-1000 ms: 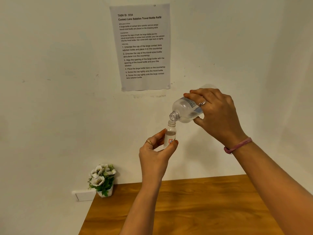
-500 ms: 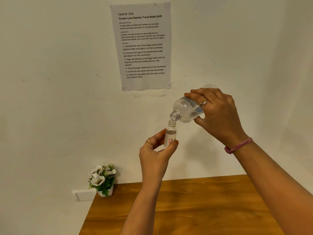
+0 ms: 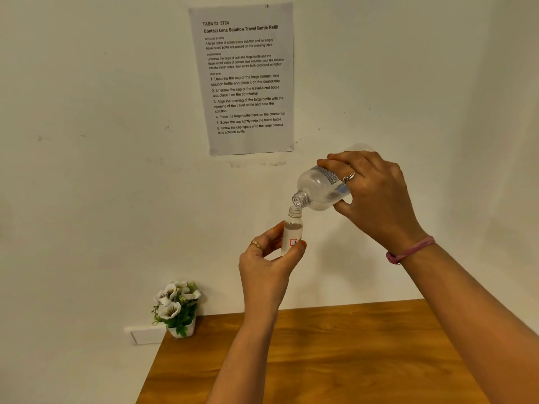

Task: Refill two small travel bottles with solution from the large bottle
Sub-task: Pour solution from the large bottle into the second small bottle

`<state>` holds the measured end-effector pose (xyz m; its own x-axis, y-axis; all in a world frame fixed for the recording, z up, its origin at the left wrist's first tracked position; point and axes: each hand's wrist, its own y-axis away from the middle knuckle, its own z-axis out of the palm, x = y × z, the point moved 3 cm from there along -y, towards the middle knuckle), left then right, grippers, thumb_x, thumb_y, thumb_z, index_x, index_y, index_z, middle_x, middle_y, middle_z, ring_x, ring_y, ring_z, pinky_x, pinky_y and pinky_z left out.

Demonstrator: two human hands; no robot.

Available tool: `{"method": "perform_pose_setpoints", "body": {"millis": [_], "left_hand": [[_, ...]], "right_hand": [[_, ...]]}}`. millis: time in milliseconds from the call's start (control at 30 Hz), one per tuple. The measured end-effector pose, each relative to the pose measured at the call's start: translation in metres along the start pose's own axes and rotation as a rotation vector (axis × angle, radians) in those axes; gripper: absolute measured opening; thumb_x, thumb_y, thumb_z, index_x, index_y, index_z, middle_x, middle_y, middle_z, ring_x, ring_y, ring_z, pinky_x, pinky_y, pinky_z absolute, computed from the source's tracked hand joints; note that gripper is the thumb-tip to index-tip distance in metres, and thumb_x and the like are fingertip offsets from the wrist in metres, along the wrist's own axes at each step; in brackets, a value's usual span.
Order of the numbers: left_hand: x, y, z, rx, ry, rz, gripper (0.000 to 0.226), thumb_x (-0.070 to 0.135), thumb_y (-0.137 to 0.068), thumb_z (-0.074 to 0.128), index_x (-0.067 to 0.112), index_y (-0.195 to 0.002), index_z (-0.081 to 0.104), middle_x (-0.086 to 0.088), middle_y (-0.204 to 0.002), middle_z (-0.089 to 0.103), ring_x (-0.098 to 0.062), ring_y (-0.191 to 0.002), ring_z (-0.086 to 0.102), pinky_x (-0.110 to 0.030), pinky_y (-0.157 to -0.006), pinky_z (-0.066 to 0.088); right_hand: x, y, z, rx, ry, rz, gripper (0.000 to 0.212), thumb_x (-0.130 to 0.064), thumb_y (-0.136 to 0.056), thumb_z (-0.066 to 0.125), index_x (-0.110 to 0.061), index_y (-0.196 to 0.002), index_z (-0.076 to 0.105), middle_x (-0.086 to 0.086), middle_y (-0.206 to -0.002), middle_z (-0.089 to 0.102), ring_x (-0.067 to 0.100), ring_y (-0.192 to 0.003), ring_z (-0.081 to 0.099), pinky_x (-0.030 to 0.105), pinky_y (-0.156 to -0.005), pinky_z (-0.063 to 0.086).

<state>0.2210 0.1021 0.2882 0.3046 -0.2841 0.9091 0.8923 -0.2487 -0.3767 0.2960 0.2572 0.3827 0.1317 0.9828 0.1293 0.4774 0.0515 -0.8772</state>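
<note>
My left hand (image 3: 269, 260) holds a small clear travel bottle (image 3: 292, 230) upright between thumb and fingers, raised in front of the wall. It is uncapped and liquid fills most of it. My right hand (image 3: 374, 196) grips the large clear bottle (image 3: 319, 188), tilted with its open neck pointing down-left, just above the small bottle's mouth. The large bottle's base shows faintly above my fingers. No second travel bottle and no caps are in view.
A wooden table (image 3: 335, 360) lies below my hands. A small pot of white flowers (image 3: 176, 309) stands at its far left corner beside a white wall socket (image 3: 145, 333). A printed task sheet (image 3: 243, 78) hangs on the wall above.
Both hands and bottles hold almost the same pose. The liquid level in the small bottle looks slightly higher than a second ago.
</note>
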Motion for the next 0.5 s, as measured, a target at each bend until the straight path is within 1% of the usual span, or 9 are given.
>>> {"method": "perform_pose_setpoints", "body": {"millis": [200, 500], "left_hand": [[-0.0015, -0.0001, 0.0001, 0.005, -0.006, -0.003, 0.038, 0.016, -0.070, 0.082, 0.033, -0.100, 0.068, 0.014, -0.095, 0.072, 0.003, -0.089, 0.065, -0.005, -0.062, 0.048], [-0.0018, 0.0007, 0.0003, -0.005, 0.006, -0.011, 0.038, 0.014, -0.070, 0.082, 0.032, -0.100, 0.068, 0.014, -0.094, 0.072, 0.002, -0.089, 0.065, -0.007, -0.062, 0.049]], "right_hand": [[0.0003, 0.0002, -0.0008, -0.006, 0.000, 0.003, 0.058, -0.012, -0.068, 0.080, -0.016, -0.122, 0.060, 0.006, -0.121, 0.062, 0.031, -0.113, 0.055, 0.046, -0.083, 0.044], [0.0002, 0.0012, -0.0028, -0.005, -0.002, 0.005, 0.056, -0.011, -0.070, 0.078, -0.017, -0.122, 0.060, 0.005, -0.121, 0.062, 0.030, -0.113, 0.056, 0.046, -0.083, 0.044]]}}
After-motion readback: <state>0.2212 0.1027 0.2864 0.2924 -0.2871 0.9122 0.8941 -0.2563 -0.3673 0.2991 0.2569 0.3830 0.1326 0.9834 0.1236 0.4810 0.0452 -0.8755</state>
